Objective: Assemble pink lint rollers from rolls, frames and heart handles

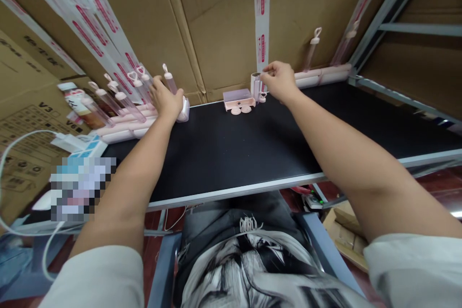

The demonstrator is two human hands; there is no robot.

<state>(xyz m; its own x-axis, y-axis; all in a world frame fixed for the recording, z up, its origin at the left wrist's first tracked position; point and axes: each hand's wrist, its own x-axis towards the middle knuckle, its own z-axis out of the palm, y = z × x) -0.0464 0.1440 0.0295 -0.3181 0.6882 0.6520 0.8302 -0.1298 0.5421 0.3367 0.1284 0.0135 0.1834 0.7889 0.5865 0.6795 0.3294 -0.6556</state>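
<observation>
My left hand (166, 98) reaches to the back left, beside a clear tube with a pink loop cap (169, 77) and over a small whitish clear item (184, 109); its grip is partly hidden. At the back middle, my right hand (279, 79) has thumb and fingers pinched together by the top of a clear tube (257, 89). A pink loop cap (263, 97) lies by that tube's foot. Left of it sits an open pink case (239, 102) with two round pink pieces (241, 110) in front.
Several capped tubes (132, 106) stand on pink rolls (119, 130) at the left, near a bottle (81, 106) and power strip (94, 150). More tubes (311, 55) stand behind white rolls (321, 77) at the right. Cardboard (216, 24) backs the black table (231, 154).
</observation>
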